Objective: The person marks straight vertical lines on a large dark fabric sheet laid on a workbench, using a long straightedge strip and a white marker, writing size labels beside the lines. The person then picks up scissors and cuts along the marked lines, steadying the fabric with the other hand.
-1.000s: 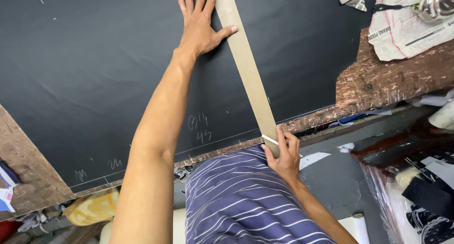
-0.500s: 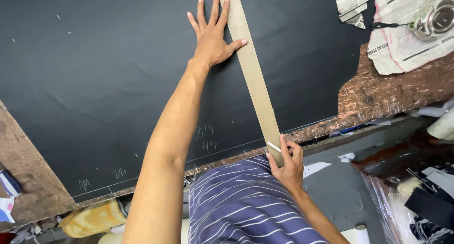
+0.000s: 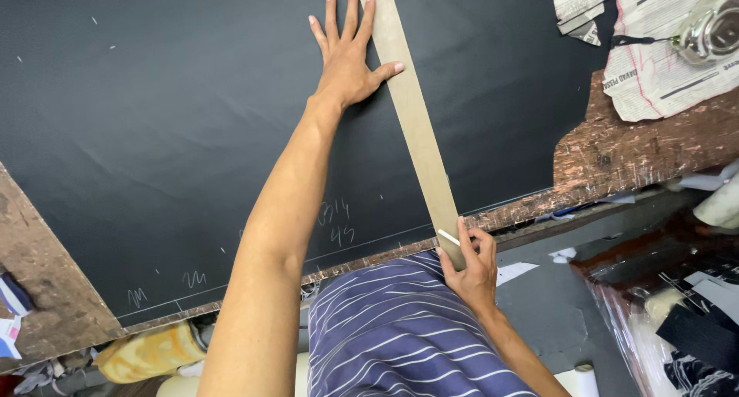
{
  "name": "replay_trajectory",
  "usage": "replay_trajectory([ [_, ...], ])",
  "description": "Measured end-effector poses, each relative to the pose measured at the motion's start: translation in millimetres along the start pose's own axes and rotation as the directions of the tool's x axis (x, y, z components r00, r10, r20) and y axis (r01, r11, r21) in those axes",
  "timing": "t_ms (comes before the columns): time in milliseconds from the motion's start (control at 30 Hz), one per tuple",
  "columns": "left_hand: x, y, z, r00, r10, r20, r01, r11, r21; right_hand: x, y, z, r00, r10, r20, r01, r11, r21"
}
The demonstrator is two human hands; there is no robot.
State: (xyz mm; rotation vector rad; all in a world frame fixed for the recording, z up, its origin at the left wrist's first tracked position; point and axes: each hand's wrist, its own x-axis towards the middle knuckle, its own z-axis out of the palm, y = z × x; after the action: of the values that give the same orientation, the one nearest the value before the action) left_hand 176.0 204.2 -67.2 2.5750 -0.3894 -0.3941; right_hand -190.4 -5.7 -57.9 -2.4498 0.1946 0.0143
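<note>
The long tan ruler point(image 3: 416, 127) lies on the black cloth point(image 3: 154, 135), running from twelve o'clock down to five. The left hand point(image 3: 346, 58), fingers spread flat, pins its far end; the right hand point(image 3: 471, 262) pinches white chalk point(image 3: 449, 237) at the near end. Light pressure there might let the ruler pivot and skew the line.

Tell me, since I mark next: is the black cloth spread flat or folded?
Spread flat: the black cloth lies smooth across the table.
</note>
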Motion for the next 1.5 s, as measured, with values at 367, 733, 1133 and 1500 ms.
replay_trajectory([
  [367,0,11,0,0.998,-0.048,0.037,0.045,0.997,0.059,-4,0,-2,1.0,-0.026,-0.006,0.026,1.0,-0.007],
  [733,-7,38,-9,0.973,-0.146,0.181,0.089,0.953,0.289,18,2,-41,0.998,0.055,0.039,-0.059,0.992,0.115],
  [1133,-11,44,-8,0.981,-0.108,0.163,0.041,0.929,0.367,92,-41,-50,0.989,0.055,0.135,-0.058,0.998,0.021],
  [1500,14,53,-15,0.94,-0.212,0.265,0.055,0.865,0.498,188,-28,-34,0.986,0.143,-0.08,-0.039,0.678,0.734],
])
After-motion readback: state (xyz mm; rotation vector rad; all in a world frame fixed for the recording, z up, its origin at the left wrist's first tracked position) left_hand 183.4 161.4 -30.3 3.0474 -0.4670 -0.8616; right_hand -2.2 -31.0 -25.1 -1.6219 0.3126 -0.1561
